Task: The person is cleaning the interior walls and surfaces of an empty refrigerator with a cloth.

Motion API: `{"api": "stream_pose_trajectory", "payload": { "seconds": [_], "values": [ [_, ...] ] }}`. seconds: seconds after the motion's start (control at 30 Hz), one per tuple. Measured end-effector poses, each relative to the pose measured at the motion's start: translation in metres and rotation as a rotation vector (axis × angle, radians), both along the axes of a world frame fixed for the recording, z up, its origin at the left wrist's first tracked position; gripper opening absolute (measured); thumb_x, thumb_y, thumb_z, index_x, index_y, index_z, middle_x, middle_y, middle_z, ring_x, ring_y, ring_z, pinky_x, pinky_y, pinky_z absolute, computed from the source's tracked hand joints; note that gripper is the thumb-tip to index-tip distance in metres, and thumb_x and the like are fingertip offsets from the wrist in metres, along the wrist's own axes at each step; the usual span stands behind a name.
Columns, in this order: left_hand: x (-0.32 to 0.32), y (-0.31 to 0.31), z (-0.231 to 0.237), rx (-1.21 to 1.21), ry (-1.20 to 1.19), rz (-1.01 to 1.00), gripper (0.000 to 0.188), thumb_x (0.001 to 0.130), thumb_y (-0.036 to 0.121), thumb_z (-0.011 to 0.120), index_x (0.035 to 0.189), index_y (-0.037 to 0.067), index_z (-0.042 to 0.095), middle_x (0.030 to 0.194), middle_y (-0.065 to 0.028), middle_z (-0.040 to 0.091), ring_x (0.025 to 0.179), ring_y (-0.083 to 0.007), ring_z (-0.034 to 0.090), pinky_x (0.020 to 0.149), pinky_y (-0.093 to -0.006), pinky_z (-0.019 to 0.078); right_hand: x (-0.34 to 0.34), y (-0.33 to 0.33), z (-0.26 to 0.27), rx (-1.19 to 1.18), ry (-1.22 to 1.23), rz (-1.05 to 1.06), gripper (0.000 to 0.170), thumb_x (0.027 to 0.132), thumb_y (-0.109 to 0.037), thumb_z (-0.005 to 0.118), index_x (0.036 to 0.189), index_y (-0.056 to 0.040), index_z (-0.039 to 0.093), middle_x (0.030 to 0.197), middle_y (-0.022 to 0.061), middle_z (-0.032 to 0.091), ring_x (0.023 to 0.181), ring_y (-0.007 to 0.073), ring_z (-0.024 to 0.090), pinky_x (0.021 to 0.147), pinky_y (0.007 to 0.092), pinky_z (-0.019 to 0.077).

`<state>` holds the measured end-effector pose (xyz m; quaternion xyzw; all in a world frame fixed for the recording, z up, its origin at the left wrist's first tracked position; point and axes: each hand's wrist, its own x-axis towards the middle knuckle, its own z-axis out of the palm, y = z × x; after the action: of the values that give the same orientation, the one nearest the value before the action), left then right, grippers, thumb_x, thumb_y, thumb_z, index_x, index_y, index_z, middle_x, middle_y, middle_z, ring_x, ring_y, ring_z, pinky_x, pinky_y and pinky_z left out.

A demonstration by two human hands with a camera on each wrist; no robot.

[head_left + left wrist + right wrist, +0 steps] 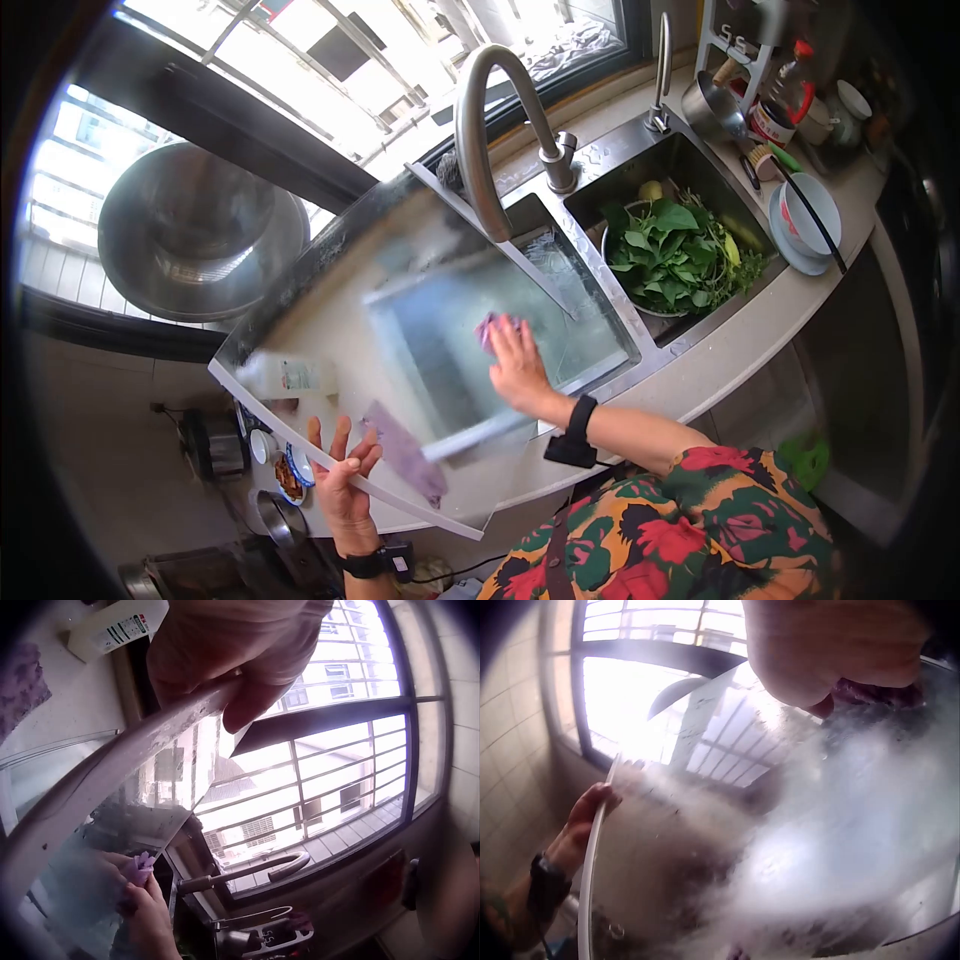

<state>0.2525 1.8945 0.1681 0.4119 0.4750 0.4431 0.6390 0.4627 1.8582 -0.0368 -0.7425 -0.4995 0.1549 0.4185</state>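
A clear glass panel with white edge strips [400,495] is held tilted over the counter and left sink basin. My left hand [345,485] grips the strip at its near left end, thumb on one side and fingers on the other, as the left wrist view also shows. My right hand [520,375] holds a bunched purple cloth [490,330] against the glass, which looks hazy and wet in the right wrist view. Seen through the panel, another white-framed glass sheet [455,440] lies below. A second purple cloth [405,455] is spread on the counter.
A tall curved faucet [485,130] rises close behind the panel. Leafy greens [670,250] fill a bowl in the right basin. At the left stand a white bottle [290,376] and small dishes; a large steel basin [200,235] leans by the window. Stacked bowls [805,225] sit right.
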Motion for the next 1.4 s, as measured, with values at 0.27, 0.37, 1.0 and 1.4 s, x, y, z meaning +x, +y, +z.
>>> {"api": "stream_pose_trajectory", "payload": {
  "seconds": [0.27,0.37,1.0,1.4],
  "values": [
    [-0.022,-0.047,0.002,0.05,0.008,0.13,0.085,0.057,-0.011,0.051,0.133,0.019,0.029,0.119,-0.0171,0.049,0.091,-0.038,0.059,0.073,-0.0411,0.0553,-0.015,-0.003,0.049,0.369,-0.041,0.371,0.048,0.075,-0.003,0.045,0.122,-0.0089,0.045,0.132,0.0133,0.039,0.119,0.0383,0.035,0.098,0.0472,0.0327],
    [-0.03,-0.059,-0.005,0.027,-0.042,0.22,0.086,0.057,-0.011,0.051,0.133,0.02,0.027,0.117,-0.0182,0.05,0.09,-0.0392,0.059,0.073,-0.0458,0.0542,0.003,0.014,0.02,0.232,-0.051,0.273,0.047,0.076,-0.004,0.045,0.123,-0.0094,0.045,0.129,0.0141,0.041,0.116,0.0386,0.037,0.096,0.0423,0.0354],
    [-0.087,-0.063,-0.084,-0.125,-0.347,0.276,0.08,0.063,-0.016,0.045,0.132,0.022,0.03,0.123,-0.0194,0.044,0.098,-0.0442,0.054,0.079,-0.0498,0.0517,0.085,0.017,-0.03,-0.53,-0.123,0.211,0.03,0.075,-0.012,0.049,0.104,-0.0025,0.049,0.105,0.0211,0.053,0.097,0.0396,0.05,0.083,0.046,0.0429],
    [-0.105,-0.05,-0.129,-0.237,-0.34,0.298,0.07,0.069,-0.016,0.04,0.13,0.016,0.03,0.128,-0.0175,0.04,0.102,-0.0438,0.051,0.08,-0.0492,0.0511,0.098,0.001,-0.019,-0.351,-0.26,0.147,0.032,0.07,-0.013,0.057,0.1,-0.0059,0.049,0.106,0.0152,0.052,0.095,0.0373,0.049,0.078,0.0457,0.0442]
  ]
}}
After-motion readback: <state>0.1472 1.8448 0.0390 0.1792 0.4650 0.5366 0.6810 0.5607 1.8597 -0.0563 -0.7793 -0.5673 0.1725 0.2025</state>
